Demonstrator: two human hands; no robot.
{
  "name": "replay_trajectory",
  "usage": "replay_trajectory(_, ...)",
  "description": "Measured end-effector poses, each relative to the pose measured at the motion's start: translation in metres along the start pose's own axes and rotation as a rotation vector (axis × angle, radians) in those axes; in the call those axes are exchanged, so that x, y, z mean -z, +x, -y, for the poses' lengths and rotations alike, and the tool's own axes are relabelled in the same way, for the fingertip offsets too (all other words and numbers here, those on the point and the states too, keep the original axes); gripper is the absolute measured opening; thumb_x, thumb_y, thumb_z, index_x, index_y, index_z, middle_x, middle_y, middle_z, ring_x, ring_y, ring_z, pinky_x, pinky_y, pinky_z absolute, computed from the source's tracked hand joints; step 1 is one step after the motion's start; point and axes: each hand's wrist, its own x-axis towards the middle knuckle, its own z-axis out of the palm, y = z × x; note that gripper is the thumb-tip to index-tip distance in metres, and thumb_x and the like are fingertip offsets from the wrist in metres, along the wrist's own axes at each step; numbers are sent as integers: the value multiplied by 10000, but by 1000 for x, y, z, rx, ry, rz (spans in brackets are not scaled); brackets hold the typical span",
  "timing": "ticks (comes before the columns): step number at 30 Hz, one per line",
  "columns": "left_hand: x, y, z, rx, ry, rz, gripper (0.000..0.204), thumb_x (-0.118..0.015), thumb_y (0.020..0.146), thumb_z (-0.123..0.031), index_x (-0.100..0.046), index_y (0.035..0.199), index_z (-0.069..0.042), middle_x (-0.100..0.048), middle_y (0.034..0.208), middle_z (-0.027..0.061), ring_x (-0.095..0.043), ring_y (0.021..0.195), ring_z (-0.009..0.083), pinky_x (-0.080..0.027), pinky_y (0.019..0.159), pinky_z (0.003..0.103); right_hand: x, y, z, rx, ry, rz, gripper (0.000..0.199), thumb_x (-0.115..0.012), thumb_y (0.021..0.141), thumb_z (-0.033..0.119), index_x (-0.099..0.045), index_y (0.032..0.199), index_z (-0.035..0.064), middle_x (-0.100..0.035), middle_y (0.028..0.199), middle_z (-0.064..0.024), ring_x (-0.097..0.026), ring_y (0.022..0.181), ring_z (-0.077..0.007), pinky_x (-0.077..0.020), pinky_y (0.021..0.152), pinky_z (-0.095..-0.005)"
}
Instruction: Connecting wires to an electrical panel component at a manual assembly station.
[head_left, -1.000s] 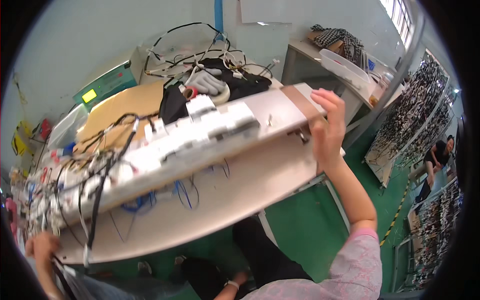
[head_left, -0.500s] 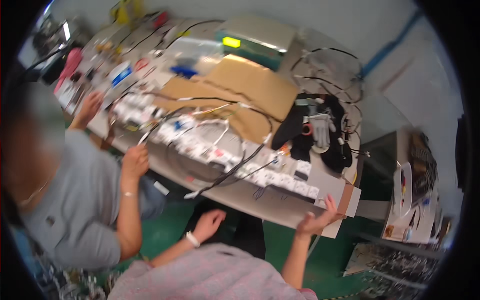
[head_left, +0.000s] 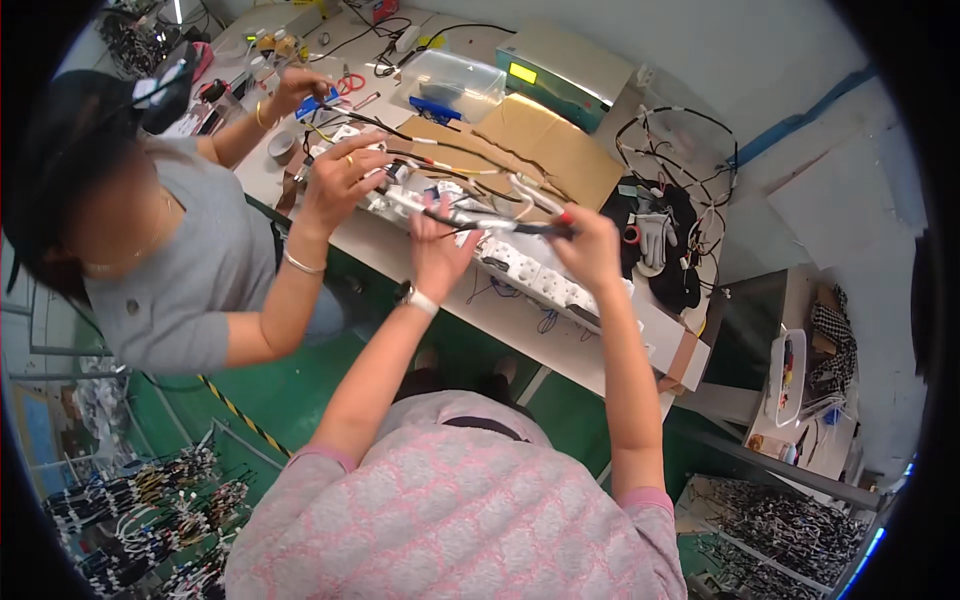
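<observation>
Above the tabletop [head_left: 262, 182], a wire bundle [head_left: 540, 230] is up in the air, over a row of white sockets [head_left: 520, 265]. The person's right hand [head_left: 592, 250] has its fingers closed around one black end. The left hand [head_left: 442, 255] is at the middle of the bundle, but I can't tell if its fingers grip it or are just touching. Another person's near hand [head_left: 345, 185] is by the far end, and their other hand [head_left: 298, 90] is farther back.

The wires could catch on the sockets if someone pulls them sideways. If two people tug different ways, a wire might come loose.

Behind the wires lies brown cardboard [head_left: 560, 145]. A green box [head_left: 570, 75] with a lit screen and a clear tub [head_left: 455, 85] sit past it. Gray gloves [head_left: 655, 240] lie on black cloth [head_left: 680, 285] to the right.
</observation>
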Motion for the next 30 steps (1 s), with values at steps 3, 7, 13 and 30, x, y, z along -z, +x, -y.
replay_trajectory(3,2,31,10,-113,-33,203,213,-636,831,-151,-624,979,3,-615,983,158,-561,1038,366,-474,853,451,30,10,26,40,-123,-13,232,-802,655,116,-607,754,40,-609,690,-112,-594,618,-264,-467,581,-316)
replay_trajectory(7,62,50,-17,191,-343,104,210,-556,911,-173,-623,1016,-5,-615,694,126,-635,659,306,-477,544,411,76,29,65,294,-233,-144,281,-807,616,80,-560,732,14,-534,629,-105,-520,560,-180,-418,549,-286)
replay_trajectory(13,220,5,-30,-131,-832,1171,427,-733,819,-320,-685,1143,-47,-669,1166,127,-657,1004,225,-486,873,333,174,11,129,0,-60,-21,256,-766,598,-15,-544,717,33,-496,627,-20,-438,576,-113,-365,545,-267)
replay_trajectory(30,44,21,82,10,-168,177,422,-744,804,-339,-588,1114,-99,-555,1056,171,-548,998,347,-460,855,418,130,-182,102,-678,232,341,295,-814,507,63,-649,749,36,-581,1113,-97,-515,1170,-263,-250,1121,-459)
